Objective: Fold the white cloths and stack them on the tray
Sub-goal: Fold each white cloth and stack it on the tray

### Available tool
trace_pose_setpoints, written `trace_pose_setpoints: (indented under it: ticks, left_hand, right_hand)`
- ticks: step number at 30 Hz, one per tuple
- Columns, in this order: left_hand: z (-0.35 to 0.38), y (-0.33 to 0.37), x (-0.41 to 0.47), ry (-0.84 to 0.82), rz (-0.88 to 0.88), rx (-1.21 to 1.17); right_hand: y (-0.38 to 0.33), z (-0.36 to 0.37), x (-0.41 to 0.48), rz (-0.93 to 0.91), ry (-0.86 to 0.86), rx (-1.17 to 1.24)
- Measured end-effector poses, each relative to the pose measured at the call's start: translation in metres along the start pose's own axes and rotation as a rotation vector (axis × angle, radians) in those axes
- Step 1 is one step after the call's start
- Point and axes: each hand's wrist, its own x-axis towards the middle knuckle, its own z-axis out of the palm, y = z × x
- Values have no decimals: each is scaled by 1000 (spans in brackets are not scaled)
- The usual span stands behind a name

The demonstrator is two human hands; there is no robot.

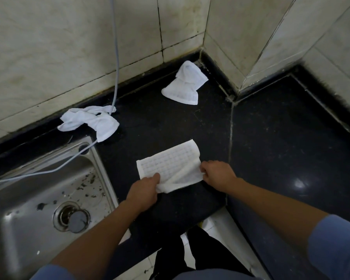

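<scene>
A white waffle-weave cloth (pixel 170 162) lies partly flat on the black counter (pixel 271 138) in front of me. My left hand (pixel 143 190) pinches its near left corner, which is lifted and curled. My right hand (pixel 216 174) grips its near right edge. A second white cloth (pixel 89 122) lies crumpled by the wall at the left, next to the sink. A third white cloth (pixel 184 83) sits bunched near the back corner. No tray is in view.
A steel sink (pixel 28 199) with a drain and bits of debris fills the lower left. A grey hose (pixel 115 57) runs down the tiled wall and into the sink. Tiled walls close the back and right.
</scene>
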Motion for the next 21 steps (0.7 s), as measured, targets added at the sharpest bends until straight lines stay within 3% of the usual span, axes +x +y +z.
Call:
trace_pose_setpoints:
  ticks: [3, 5, 8, 13, 17, 21]
  left_hand:
    - [-1, -2, -7, 231, -17, 41]
    - [6, 4, -11, 291, 78, 71]
    - [25, 16, -17, 252, 207, 90]
    - [34, 20, -11, 231, 73, 107]
    - [34, 14, -11, 236, 128, 84]
    - [43, -1, -31, 230, 274, 13]
  right_hand:
    - [5, -3, -8, 59, -119, 64]
    - [5, -4, -20, 31, -44, 25]
    - [1, 6, -36, -150, 99, -65]
    - [-13, 28, -42, -273, 40, -313]
    - [-7, 31, -46, -345, 144, -317]
    - [6, 35, -60, -427, 117, -222]
